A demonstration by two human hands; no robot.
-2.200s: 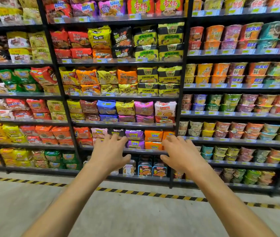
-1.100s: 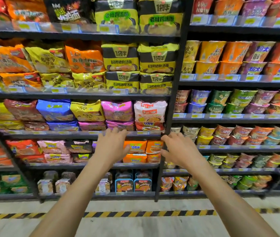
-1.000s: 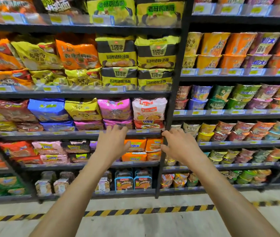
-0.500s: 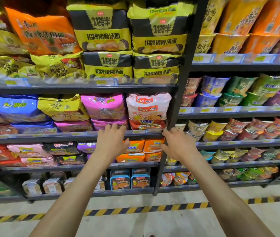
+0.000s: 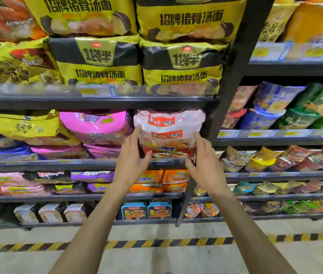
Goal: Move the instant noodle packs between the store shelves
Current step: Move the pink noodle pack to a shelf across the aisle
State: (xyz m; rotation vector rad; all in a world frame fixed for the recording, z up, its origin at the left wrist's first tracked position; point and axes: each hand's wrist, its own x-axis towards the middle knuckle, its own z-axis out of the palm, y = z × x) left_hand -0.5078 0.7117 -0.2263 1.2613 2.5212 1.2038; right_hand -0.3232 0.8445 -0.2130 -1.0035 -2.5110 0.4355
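**Both hands on the white noodle pack**

The left hand (image 5: 132, 155) is open, its fingers nearly straight and laid up the left edge of a white noodle pack (image 5: 169, 127), thumb spread toward the pack's lower edge. The right hand (image 5: 204, 161) mirrors it — fingers straight along the right edge, thumb by the lower right corner. Neither hand curls round the pack; it sits between the two palms.

The pack is a puffy white bag with orange-red labels and a picture of noodles lower down. It stands at the right end of a dark shelf (image 5: 77, 165), just beside the black upright post (image 5: 225, 95), with a pink pack (image 5: 95, 125) at its left.

The level above holds yellow-and-black packs (image 5: 182, 70); the level below, orange packs (image 5: 174, 176). Right of the post, rows of cup noodles (image 5: 275, 107) fill the racks — tilted toward the aisle.
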